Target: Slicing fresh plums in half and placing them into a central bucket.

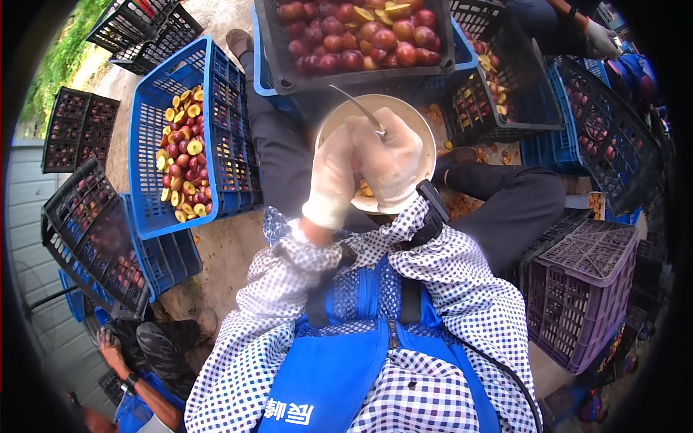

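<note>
Both my hands wear pale, stained gloves and meet over a cream-coloured bowl (427, 137) between my legs. A thin curved knife blade (354, 102) juts up and to the left from my right hand (395, 160), whose fingers are closed around it. Pressed against it on the left is my left hand (332, 177), its fingers curled; whatever it holds is hidden. Some yellow fruit pieces (366, 189) show in the bowl beneath the hands. Just beyond the bowl, a black crate (354, 78) of whole red plums (346, 36) has several yellow cut pieces on top.
On the left stands a blue crate (141, 173) of halved plums (186, 155). Another black crate (530, 119) with cut fruit is at the right, near a stacked purple crate (585, 289). Fruit scraps (462, 206) litter the ground. Co-workers sit lower left and upper right, one with a gloved hand (600, 40).
</note>
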`<control>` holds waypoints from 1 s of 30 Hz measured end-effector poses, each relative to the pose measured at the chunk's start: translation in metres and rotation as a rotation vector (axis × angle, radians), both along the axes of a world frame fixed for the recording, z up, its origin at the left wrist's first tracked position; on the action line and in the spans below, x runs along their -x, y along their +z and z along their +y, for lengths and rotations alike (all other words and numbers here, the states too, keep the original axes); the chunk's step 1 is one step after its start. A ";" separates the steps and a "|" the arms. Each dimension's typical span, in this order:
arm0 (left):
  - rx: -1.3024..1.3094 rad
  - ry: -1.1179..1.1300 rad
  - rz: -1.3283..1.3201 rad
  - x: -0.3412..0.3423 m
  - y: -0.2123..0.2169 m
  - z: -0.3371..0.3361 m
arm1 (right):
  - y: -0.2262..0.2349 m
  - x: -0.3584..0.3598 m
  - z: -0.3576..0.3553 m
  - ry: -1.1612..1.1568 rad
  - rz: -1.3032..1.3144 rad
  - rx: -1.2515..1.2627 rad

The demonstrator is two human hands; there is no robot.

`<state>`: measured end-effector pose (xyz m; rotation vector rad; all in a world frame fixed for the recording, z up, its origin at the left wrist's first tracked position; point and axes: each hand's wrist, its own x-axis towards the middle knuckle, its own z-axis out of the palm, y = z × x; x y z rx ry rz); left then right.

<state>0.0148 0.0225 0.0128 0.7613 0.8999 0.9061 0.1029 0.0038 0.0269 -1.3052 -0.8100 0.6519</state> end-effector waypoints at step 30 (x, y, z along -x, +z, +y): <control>0.199 -0.274 -0.318 0.017 -0.007 -0.011 | -0.015 -0.024 -0.008 0.218 -0.130 0.115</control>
